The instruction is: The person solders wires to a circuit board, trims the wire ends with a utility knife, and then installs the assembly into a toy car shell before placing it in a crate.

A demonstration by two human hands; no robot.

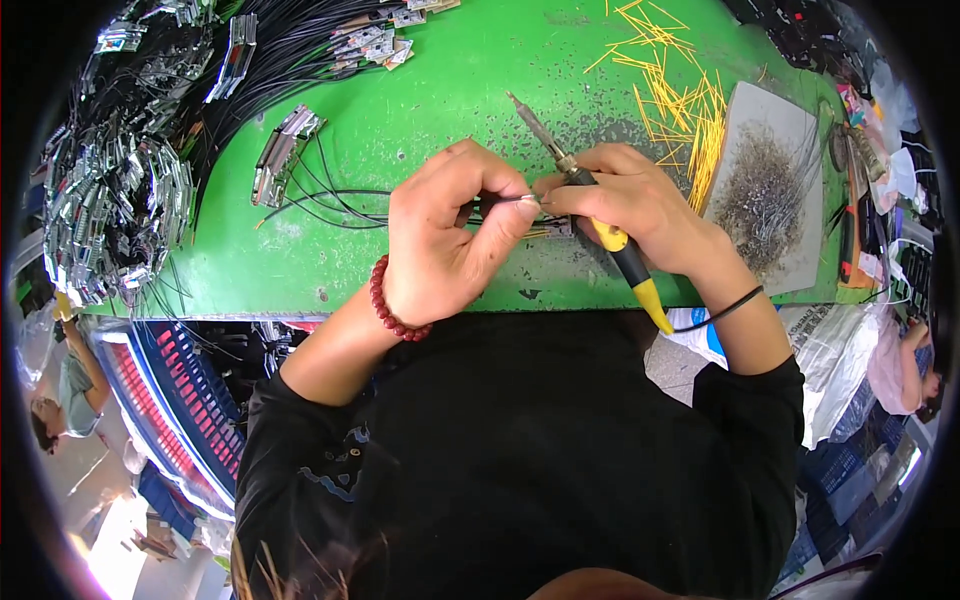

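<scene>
Apparently, right hand point(642, 208) grips the soldering iron point(611, 236) tip-outward, likely keeping heat away; left of the iron, left hand point(448, 228) pinches a small silvery piece point(527, 200).

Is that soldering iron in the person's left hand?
No, the right hand holds the soldering iron, whose metal tip points toward the upper left of the picture.

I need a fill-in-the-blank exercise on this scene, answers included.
1. The right hand holds a yellow-and-black, pen-shaped soldering iron, its slim metal tip pointing ____ the black-clad torso.
2. The dark red beaded bracelet is on the person's ____ side.
3. As pictured, the gray flat board lies to the ____ of the thin yellow strands.
4. The worn tabletop is coloured ____.
Missing words: away from; left; right; green.
</scene>
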